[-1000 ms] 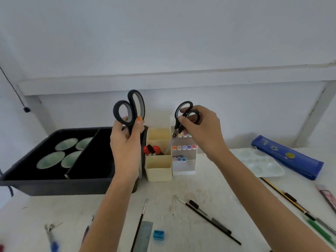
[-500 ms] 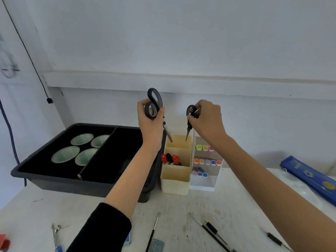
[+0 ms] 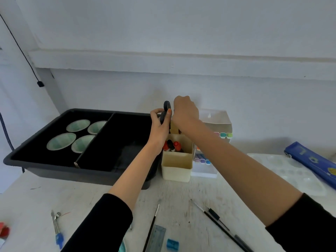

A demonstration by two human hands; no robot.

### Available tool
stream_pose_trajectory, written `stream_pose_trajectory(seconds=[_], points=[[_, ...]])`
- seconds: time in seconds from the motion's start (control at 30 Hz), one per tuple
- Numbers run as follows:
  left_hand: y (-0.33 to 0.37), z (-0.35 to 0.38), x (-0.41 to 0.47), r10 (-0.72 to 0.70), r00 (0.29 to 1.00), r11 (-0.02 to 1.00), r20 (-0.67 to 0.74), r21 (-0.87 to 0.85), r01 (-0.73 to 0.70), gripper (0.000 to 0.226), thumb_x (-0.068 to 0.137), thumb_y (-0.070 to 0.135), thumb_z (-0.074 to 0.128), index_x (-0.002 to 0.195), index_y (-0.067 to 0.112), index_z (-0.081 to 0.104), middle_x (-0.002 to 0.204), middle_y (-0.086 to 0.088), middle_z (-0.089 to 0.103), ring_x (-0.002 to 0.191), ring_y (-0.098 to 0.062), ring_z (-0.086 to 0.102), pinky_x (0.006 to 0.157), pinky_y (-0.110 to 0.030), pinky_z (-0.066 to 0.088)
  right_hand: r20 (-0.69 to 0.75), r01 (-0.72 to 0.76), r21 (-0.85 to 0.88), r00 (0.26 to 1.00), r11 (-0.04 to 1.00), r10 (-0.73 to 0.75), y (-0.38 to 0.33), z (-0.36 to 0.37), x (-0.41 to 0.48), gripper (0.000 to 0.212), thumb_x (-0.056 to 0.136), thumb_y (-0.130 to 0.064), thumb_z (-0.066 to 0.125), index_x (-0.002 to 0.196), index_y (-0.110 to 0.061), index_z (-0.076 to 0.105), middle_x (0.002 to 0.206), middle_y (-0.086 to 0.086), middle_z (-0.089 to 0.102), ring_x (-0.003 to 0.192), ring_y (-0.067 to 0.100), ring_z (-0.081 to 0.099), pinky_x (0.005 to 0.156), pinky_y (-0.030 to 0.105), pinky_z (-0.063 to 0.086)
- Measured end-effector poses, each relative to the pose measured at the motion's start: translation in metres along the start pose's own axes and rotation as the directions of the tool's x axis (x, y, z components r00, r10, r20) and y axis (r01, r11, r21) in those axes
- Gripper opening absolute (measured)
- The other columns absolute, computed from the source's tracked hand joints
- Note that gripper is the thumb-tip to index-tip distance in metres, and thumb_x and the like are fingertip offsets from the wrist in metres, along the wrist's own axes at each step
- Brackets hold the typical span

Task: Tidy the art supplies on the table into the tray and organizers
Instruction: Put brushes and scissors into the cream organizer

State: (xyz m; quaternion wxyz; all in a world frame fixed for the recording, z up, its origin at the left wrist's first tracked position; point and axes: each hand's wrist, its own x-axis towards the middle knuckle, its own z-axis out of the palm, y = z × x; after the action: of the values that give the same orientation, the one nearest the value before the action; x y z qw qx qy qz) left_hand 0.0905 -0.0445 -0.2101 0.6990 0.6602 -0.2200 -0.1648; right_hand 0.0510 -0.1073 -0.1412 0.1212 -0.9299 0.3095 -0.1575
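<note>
My left hand (image 3: 160, 128) grips the black handles of the large scissors (image 3: 166, 110), blades pointing down into the back compartment of the cream organizer (image 3: 177, 167). My right hand (image 3: 185, 111) is curled over the same compartment, right beside the left; the small scissors it held are hidden under its fingers. Red and black marker caps (image 3: 171, 145) fill the organizer's middle compartment. A clear marker rack (image 3: 216, 128) with coloured caps stands to its right. The black tray (image 3: 45, 166) with a divider sits on the left.
Four pale green cups (image 3: 61, 141) sit in the tray's left half. Loose on the table: paintbrushes (image 3: 151, 227), a black pen (image 3: 221, 228), a ruler (image 3: 157, 239), a blue sharpener (image 3: 172, 244), a compass (image 3: 57, 228), a white palette (image 3: 298, 171), a blue pencil case (image 3: 312, 160).
Both hands came down and together from above the organizer. The large scissors dropped blades-first into the back compartment, and the small scissors went out of sight under my right hand.
</note>
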Motion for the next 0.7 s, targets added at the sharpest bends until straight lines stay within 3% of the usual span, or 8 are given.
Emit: stream_pose_trajectory(seconds=[0.07,0.17,0.23,0.33,0.4,0.5,0.6,0.7], points=[[0.002,-0.004,-0.005,-0.015,0.999,1.000,0.039,-0.026,0.016,0.030,0.098,0.033,0.045,0.126,0.026,0.033,0.103,0.005,0.059,0.092,-0.003,0.059,0.071,-0.015,0.048,0.051,-0.004,0.049,0.999,0.999,0.001,-0.002,0.007,-0.002,0.006,0.092,-0.002,0.050,0.089,-0.006,0.054,0.083,0.006,0.050,0.078,0.022,0.055,0.065,0.026,0.044],[0.011,-0.010,-0.013,-0.028,1.000,0.999,0.011,-0.023,0.029,0.037,0.099,0.035,0.043,0.133,0.026,0.031,0.099,0.011,0.054,0.089,0.005,0.051,0.068,-0.010,0.037,0.119,0.015,0.149,0.992,0.989,-0.033,-0.001,0.012,-0.006,0.016,0.091,-0.004,0.052,0.106,0.000,0.056,0.098,0.015,0.059,0.079,0.025,0.059,0.055,0.025,0.045],[0.016,-0.015,-0.021,-0.005,1.000,1.000,-0.027,-0.013,0.005,0.038,0.099,0.032,0.042,0.135,0.025,0.033,0.107,0.010,0.049,0.097,0.000,0.047,0.071,-0.008,0.033,0.129,0.030,0.187,0.990,0.982,-0.055,0.000,0.011,-0.010,0.017,0.090,-0.004,0.052,0.106,0.002,0.055,0.096,0.017,0.060,0.079,0.028,0.059,0.051,0.025,0.042],[0.015,-0.027,-0.044,0.102,0.977,0.993,-0.185,0.075,-0.090,0.032,0.097,0.019,0.047,0.129,0.021,0.042,0.110,0.007,0.052,0.102,-0.004,0.049,0.073,-0.007,0.037,0.085,0.037,0.219,0.995,0.975,-0.057,-0.001,0.003,-0.020,0.021,0.090,-0.004,0.050,0.109,0.003,0.056,0.084,0.011,0.054,0.075,0.024,0.055,0.049,0.023,0.037],[0.013,-0.035,-0.068,0.194,0.933,0.976,-0.302,0.153,-0.153,0.028,0.093,0.009,0.050,0.119,0.020,0.048,0.107,0.002,0.058,0.097,-0.003,0.055,0.073,-0.007,0.042,0.011,0.068,0.242,0.997,0.968,-0.072,-0.001,-0.004,-0.031,0.028,0.089,-0.005,0.050,0.115,-0.001,0.057,0.096,0.011,0.060,0.079,0.022,0.056,0.059,0.025,0.045],[0.006,-0.042,-0.108,0.215,0.912,0.968,-0.348,0.196,-0.154,0.025,0.090,0.005,0.052,0.110,0.019,0.051,0.092,0.003,0.061,0.083,-0.002,0.057,0.068,-0.005,0.043,-0.151,0.131,0.427,0.986,0.894,-0.073,0.000,-0.013,-0.059,0.026,0.090,-0.005,0.048,0.112,-0.009,0.063,0.100,0.006,0.065,0.077,0.014,0.061,0.075,0.023,0.053],[-0.008,-0.047,-0.145,0.159,0.933,0.963,-0.322,0.257,-0.076,0.022,0.089,0.004,0.056,0.105,0.019,0.055,0.085,0.003,0.062,0.076,-0.003,0.057,0.063,-0.006,0.043,-0.217,0.155,0.555,0.975,0.817,-0.037,0.007,-0.015,-0.094,0.023,0.092,-0.007,0.051,0.103,-0.019,0.067,0.093,-0.006,0.064,0.065,0.002,0.056,0.059,0.000,0.042],[-0.030,-0.051,-0.179,0.085,0.960,0.922,-0.268,0.385,0.025,0.019,0.088,0.005,0.058,0.101,0.019,0.059,0.085,0.005,0.061,0.076,-0.003,0.056,0.061,-0.006,0.043,-0.209,0.144,0.638,0.978,0.756,-0.011,0.014,-0.009,-0.130,0.023,0.091,-0.007,0.055,0.089,-0.027,0.067,0.086,-0.010,0.065,0.066,0.003,0.058,0.060,0.003,0.044]])
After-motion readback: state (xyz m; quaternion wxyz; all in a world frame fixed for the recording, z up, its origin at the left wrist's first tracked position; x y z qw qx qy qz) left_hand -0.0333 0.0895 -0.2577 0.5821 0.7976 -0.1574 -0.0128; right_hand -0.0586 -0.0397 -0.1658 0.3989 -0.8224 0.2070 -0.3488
